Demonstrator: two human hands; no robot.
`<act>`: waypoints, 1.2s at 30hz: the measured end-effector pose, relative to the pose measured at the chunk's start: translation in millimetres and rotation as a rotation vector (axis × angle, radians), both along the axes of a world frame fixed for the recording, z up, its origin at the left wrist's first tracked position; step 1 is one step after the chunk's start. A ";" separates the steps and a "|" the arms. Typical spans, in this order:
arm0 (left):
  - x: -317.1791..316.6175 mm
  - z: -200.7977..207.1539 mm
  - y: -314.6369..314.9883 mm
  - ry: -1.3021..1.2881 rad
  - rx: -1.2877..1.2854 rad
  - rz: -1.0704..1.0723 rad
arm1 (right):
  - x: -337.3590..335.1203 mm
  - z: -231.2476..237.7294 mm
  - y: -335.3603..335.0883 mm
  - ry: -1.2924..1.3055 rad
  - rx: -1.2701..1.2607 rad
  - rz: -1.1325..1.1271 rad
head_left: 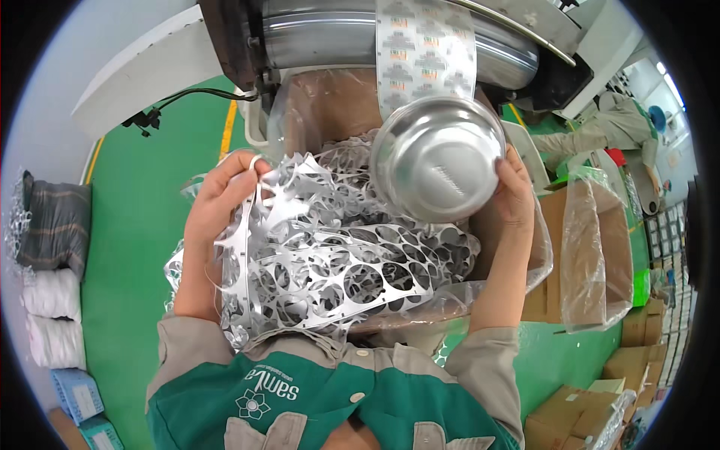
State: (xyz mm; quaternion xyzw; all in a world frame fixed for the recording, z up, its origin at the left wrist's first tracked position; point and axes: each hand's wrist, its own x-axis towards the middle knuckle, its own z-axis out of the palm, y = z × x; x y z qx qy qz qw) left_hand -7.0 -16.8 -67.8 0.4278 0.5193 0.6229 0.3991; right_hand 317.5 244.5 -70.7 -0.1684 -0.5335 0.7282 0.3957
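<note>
My left hand (pixel 229 191) pinches an edge of silvery foil scrap (pixel 330 277), a tangled web of sheet full of round and oval cut-outs. This scrap heaps up inside a plastic-lined cardboard box (pixel 324 97) and spills over its near left side. In my right hand (pixel 515 187) is a shiny metal bowl (pixel 439 161), gripped by its right rim and tilted, with its inside hidden or hard to tell from its base. The bowl hangs above the far right part of the heap, in front of a printed foil strip (pixel 426 52).
A machine with a large metal roller (pixel 322 34) spans the far side, the strip running down from it. Another lined box (pixel 596 247) stands at right, with cardboard cartons (pixel 574 416) nearer. White bundles (pixel 54 315) lie at left. A co-worker (pixel 615 124) bends at far right.
</note>
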 end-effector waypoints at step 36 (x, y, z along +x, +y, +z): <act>15.0 -2.9 30.2 0.297 -0.183 0.150 | -20.8 7.3 -1.1 0.860 -0.215 0.138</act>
